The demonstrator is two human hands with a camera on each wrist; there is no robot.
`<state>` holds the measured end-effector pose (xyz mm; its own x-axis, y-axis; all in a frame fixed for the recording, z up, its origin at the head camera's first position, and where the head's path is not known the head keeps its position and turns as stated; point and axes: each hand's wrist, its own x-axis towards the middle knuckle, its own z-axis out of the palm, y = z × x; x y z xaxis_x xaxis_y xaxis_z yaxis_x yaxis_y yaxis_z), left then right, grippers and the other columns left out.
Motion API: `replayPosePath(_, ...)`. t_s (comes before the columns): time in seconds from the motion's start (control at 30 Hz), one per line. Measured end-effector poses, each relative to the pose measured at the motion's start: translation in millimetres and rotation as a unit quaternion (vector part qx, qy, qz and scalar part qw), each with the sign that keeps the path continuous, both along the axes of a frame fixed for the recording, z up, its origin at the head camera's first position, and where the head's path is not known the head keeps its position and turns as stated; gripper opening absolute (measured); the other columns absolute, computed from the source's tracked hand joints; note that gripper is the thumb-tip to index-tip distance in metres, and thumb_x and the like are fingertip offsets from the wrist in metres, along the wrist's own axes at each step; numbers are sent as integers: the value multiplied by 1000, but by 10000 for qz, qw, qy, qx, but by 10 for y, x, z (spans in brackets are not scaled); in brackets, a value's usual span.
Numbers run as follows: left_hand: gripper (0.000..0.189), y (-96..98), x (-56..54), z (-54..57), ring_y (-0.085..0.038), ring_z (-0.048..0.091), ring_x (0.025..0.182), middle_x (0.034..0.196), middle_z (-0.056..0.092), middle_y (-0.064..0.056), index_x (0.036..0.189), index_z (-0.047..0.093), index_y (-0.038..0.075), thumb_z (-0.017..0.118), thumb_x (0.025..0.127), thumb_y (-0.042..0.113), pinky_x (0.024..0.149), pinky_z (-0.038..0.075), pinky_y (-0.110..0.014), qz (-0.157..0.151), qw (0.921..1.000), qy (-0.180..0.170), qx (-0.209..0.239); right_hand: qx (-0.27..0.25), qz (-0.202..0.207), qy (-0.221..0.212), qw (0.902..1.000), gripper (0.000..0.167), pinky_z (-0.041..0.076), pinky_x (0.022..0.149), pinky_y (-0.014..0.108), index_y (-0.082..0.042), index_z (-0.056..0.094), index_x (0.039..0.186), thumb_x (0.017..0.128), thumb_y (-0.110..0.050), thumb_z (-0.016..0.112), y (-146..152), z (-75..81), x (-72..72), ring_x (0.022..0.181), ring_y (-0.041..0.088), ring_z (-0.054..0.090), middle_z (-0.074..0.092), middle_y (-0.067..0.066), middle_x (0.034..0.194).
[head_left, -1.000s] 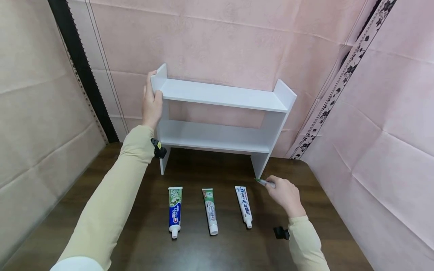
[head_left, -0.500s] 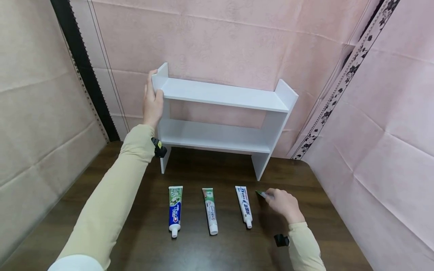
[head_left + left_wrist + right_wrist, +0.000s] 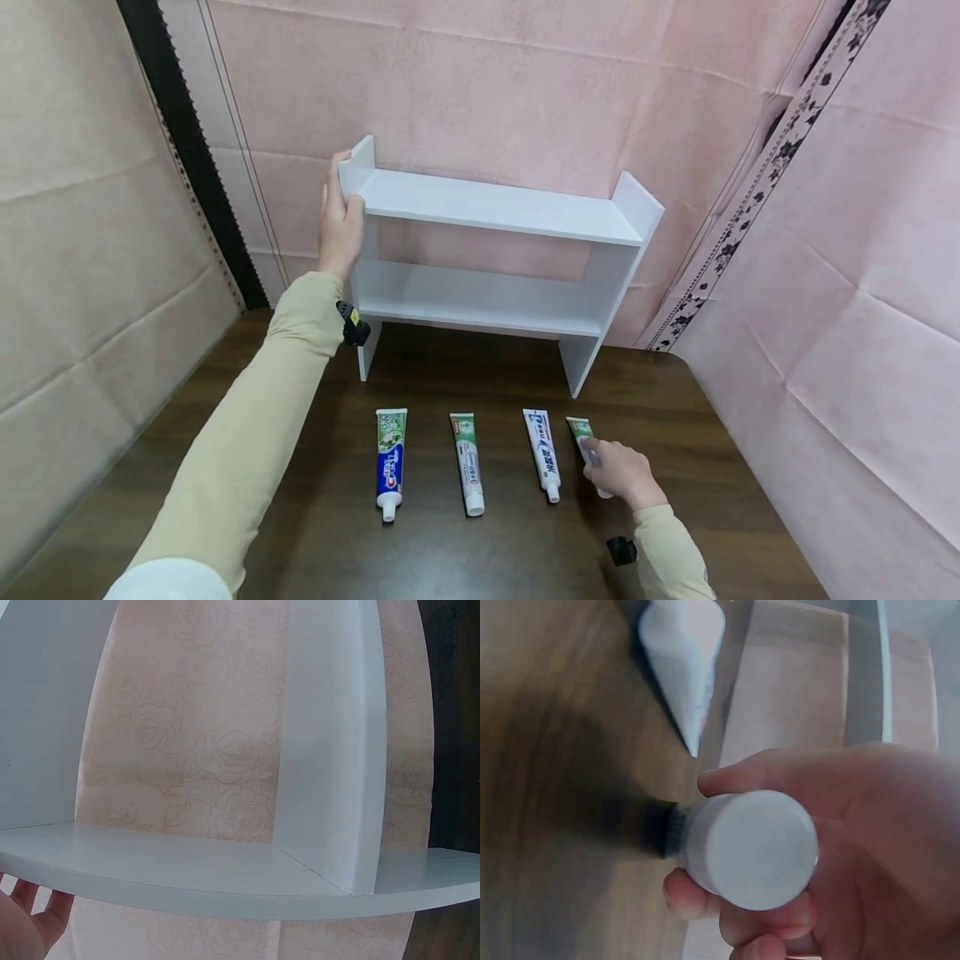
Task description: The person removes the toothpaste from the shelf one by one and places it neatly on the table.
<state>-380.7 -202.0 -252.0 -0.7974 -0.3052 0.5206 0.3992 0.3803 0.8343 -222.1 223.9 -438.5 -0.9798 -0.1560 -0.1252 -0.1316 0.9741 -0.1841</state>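
Note:
At the upper left of the white two-tier shelf, my left hand grips the edge of the side panel. The left wrist view shows its fingers at the panel's edge. My right hand pinches a green-and-white toothpaste tube at the right end of the row, low over the table. In the right wrist view the tube's round white cap faces the camera, with thumb and fingers around it. Just left of it lies a white-and-blue toothpaste tube.
A blue-and-green toothpaste tube and a green-and-white one lie farther left on the brown wooden table. Pink cloth hangs behind the shelf, with more cloth at both sides.
My right hand has moved from beside the shelf's right foot toward the front, bringing its tube down into line with the other tubes. The left hand stays on the shelf.

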Motion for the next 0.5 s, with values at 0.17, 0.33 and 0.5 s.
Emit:
replayPosePath(0.17, 61, -12, 12, -7, -15, 42, 107, 143, 39, -6, 144, 26, 49, 30, 94, 14, 82, 37, -28, 32, 10000, -23, 15, 309, 154, 121, 9993, 41, 46, 53, 38, -6, 64, 123, 84, -18, 70, -34, -113, 27, 68, 22, 56, 69, 17, 92)
replayPosePath(0.33, 61, -7, 11, 15, -14, 40, 107, 142, 39, -7, 145, 26, 47, 31, 94, 13, 82, 37, -28, -80, 10000, -4, 41, 572, 296, 264, 9976, 44, 45, 52, 40, -6, 60, 122, 82, -19, 72, -77, -189, 61, 65, 23, 57, 68, 17, 86)
replayPosePath(0.5, 62, 19, 24, 57, -13, 38, 108, 142, 37, -6, 145, 26, 45, 30, 94, 10, 83, 35, -27, -227, 9996, -43, 133, 482, 185, 55, 9987, 46, 46, 52, 39, -7, 57, 125, 83, -18, 71, -68, -188, 75, 65, 23, 57, 68, 17, 87)
